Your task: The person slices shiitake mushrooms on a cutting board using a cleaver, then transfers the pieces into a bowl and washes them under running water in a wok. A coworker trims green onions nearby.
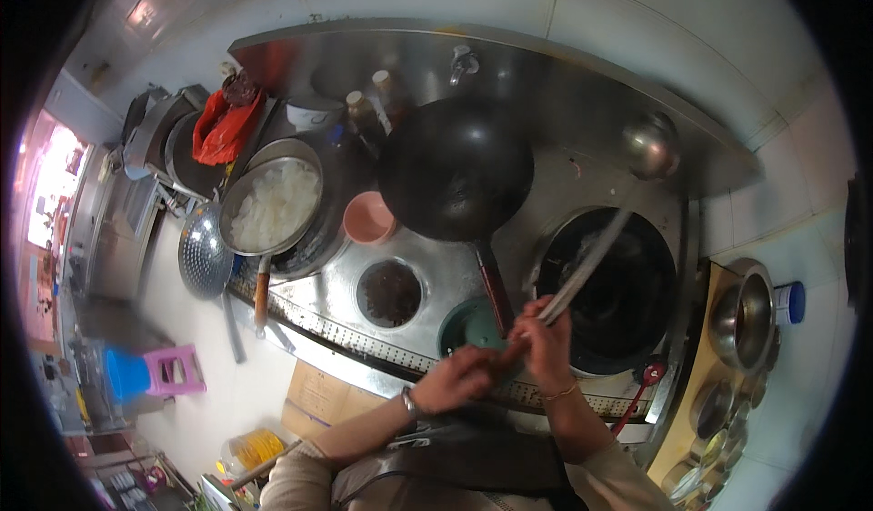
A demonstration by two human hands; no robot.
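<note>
Two bare forearms come up from the bottom of the head view. Nearest is the left hand, with a watch on its wrist. Its fingers are curled and it sits at the front edge of the steel counter, just beside the wok handle and a small green bowl. I cannot tell if it grips anything. Next to it, almost touching, is the right hand, with a thin bracelet. That hand is closed around the end of a long metal ladle handle.

One ladle shows here. Its handle runs up and to the right from the right hand, across the open burner hole, and its shiny round cup is far from the hand, up by the back wall.

One black wok sits in the middle of the stove, and its dark handle points down toward the two hands. One pink bowl stands just left of the wok. One big metal pan of white food is farther left. One round strainer hangs off the left edge. Several steel pots stand on the right side.
</note>
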